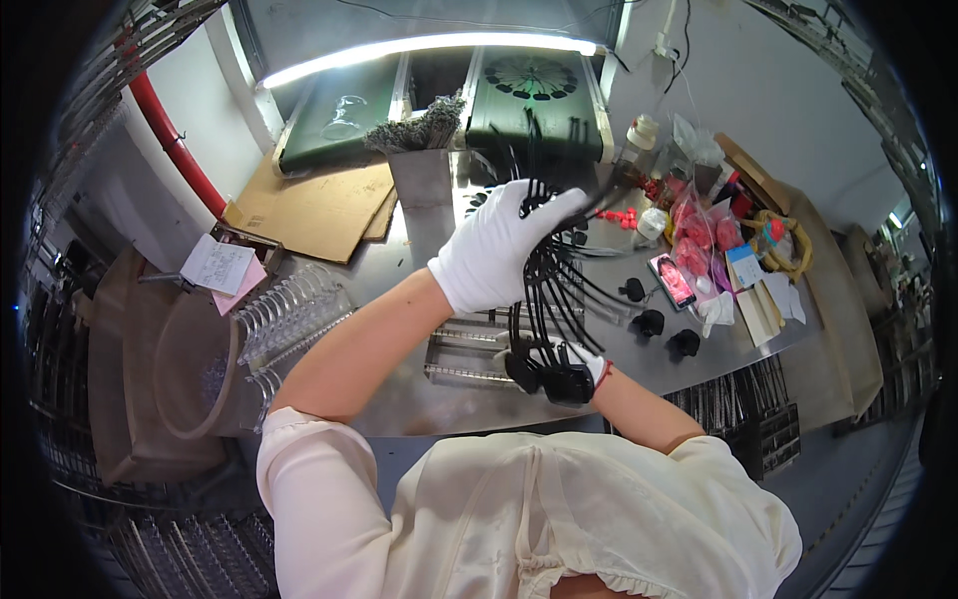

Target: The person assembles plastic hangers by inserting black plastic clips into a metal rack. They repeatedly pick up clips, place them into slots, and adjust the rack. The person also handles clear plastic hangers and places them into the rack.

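Cream cloth of the person's blouse [519,519] fills the lower middle of the frame, both forearms rising out of it. Just above it, at centre, the right hand [559,364] in a white glove is closed around the thick black bases of a bundle of black curved strips [549,270], which fan upward from that grip. Higher, above centre, the left hand [494,250], also white-gloved, lies over the strips with fingers spread and partly curled, pressing or gathering them about midway along; the thin tips stick out past its fingers toward the top of the frame. The bundle thus runs between the two hands, right hand at its lower end, left hand on its middle. Under the hands lies a metal table [419,399] with a wire rack [464,354] on it. To the right of the hands sit three small black knobs [651,321] and a phone [672,279] with a lit screen, then clear bags of red pieces [699,235]. To the left of centre, clear plastic parts [289,309] are stacked in a row. Farther back, at upper left, lie flat sheets of cardboard [314,205], and at top centre a grey box of dark sticks [419,150] under a bright tube lamp [429,45].
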`<state>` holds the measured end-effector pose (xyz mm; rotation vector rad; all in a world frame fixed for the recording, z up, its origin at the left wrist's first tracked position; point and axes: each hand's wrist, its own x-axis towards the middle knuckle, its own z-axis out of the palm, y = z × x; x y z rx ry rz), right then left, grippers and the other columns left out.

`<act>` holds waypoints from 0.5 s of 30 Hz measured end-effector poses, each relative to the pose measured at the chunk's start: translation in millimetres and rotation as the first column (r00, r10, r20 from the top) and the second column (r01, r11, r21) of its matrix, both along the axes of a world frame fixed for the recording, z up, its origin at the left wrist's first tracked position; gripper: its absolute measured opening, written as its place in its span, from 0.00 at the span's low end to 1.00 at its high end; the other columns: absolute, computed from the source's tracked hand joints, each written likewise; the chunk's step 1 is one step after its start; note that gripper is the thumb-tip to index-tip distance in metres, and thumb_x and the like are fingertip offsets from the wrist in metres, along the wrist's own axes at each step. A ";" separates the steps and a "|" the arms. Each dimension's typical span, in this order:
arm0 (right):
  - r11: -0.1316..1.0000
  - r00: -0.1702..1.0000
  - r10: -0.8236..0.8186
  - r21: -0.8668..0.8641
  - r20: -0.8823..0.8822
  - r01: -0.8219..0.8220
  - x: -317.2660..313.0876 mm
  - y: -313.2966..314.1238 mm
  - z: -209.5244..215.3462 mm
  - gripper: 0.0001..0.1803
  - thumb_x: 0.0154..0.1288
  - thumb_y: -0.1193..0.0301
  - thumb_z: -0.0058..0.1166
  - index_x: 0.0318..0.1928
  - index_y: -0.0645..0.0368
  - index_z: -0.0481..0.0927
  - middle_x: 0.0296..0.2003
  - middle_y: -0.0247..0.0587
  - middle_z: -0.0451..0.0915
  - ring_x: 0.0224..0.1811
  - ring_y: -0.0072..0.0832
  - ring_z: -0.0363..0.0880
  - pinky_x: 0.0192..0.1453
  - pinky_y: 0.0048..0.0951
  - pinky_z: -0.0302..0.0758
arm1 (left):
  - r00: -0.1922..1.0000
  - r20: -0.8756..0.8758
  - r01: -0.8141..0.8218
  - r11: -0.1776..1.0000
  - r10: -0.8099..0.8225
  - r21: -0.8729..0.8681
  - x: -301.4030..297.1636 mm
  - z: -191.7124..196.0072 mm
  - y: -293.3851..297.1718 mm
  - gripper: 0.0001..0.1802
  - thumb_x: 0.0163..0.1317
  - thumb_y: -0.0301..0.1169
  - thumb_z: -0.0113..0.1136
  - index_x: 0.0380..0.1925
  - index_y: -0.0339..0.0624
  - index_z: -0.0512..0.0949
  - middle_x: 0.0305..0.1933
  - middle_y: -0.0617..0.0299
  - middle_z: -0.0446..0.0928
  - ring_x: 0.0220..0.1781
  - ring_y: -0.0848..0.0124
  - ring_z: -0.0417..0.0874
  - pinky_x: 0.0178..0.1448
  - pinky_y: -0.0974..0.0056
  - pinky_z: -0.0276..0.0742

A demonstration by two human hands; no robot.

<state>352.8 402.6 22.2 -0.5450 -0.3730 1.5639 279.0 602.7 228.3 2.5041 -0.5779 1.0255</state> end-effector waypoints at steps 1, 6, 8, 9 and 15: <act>0.996 0.879 -0.087 0.045 0.469 0.074 -10.6 3.8 23.6 0.22 0.81 0.64 0.46 0.69 0.59 0.72 0.55 0.43 0.83 0.57 0.32 0.83 0.61 0.35 0.81 | 0.998 0.070 0.003 0.996 -0.010 0.091 -2.0 2.0 2.6 0.42 0.52 0.29 0.69 0.71 0.59 0.70 0.51 0.39 0.72 0.47 0.44 0.79 0.52 0.49 0.79; 0.984 0.693 -0.123 -0.004 0.711 0.178 -21.7 12.7 64.4 0.26 0.70 0.73 0.62 0.66 0.61 0.74 0.50 0.42 0.84 0.53 0.36 0.85 0.56 0.39 0.83 | 0.990 -0.137 0.073 0.964 -0.039 0.255 5.7 -2.9 -17.0 0.43 0.47 0.22 0.67 0.68 0.58 0.73 0.47 0.46 0.74 0.47 0.46 0.79 0.50 0.48 0.78; 0.952 -0.182 -0.223 0.254 0.958 0.173 -40.9 13.3 91.2 0.23 0.65 0.80 0.62 0.60 0.59 0.77 0.43 0.37 0.82 0.44 0.28 0.83 0.52 0.31 0.81 | 0.892 -0.452 0.069 0.978 0.028 0.198 8.4 -2.4 -16.0 0.49 0.49 0.22 0.66 0.75 0.59 0.64 0.51 0.41 0.71 0.52 0.43 0.77 0.55 0.47 0.78; 0.950 -0.575 -0.155 0.281 0.803 0.137 -38.7 18.5 65.9 0.21 0.66 0.81 0.58 0.60 0.59 0.77 0.42 0.34 0.79 0.43 0.26 0.82 0.52 0.29 0.81 | 0.862 -0.507 0.077 0.990 -0.005 0.121 14.4 -16.3 -7.9 0.51 0.49 0.23 0.66 0.77 0.60 0.61 0.52 0.41 0.71 0.54 0.42 0.77 0.56 0.47 0.78; 0.997 0.998 -0.068 -0.033 0.014 0.068 -10.4 -32.2 20.2 0.22 0.78 0.71 0.51 0.69 0.60 0.72 0.62 0.40 0.79 0.57 0.28 0.82 0.57 0.33 0.83 | 0.986 -0.046 0.164 0.941 -0.157 0.295 29.2 4.2 1.0 0.43 0.51 0.22 0.64 0.71 0.64 0.71 0.50 0.41 0.72 0.51 0.44 0.76 0.52 0.49 0.76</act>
